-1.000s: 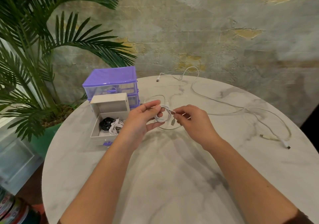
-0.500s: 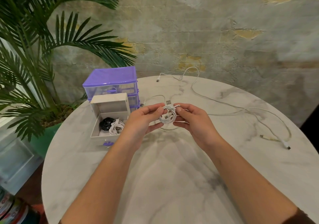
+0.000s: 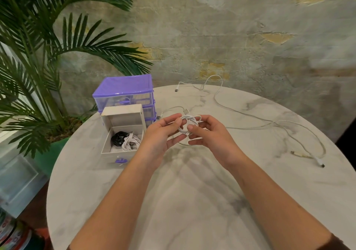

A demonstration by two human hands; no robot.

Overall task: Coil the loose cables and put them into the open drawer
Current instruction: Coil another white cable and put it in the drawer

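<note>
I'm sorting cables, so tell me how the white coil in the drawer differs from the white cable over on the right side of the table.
The white coil is bundled tight inside the drawer; the white cable sprawls loose across the table, plugs exposed. Both are white and untouched.

A white cable (image 3: 189,121) was pinched between the fingers (image 3: 178,122); left of them, purple-topped drawers (image 3: 123,88); beneath, grey-veined marble (image 3: 192,201).

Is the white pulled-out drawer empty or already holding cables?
Already holding cables: the white pulled-out drawer contains a coiled black cable and a coiled white cable side by side, with bare floor showing near its front.
</note>
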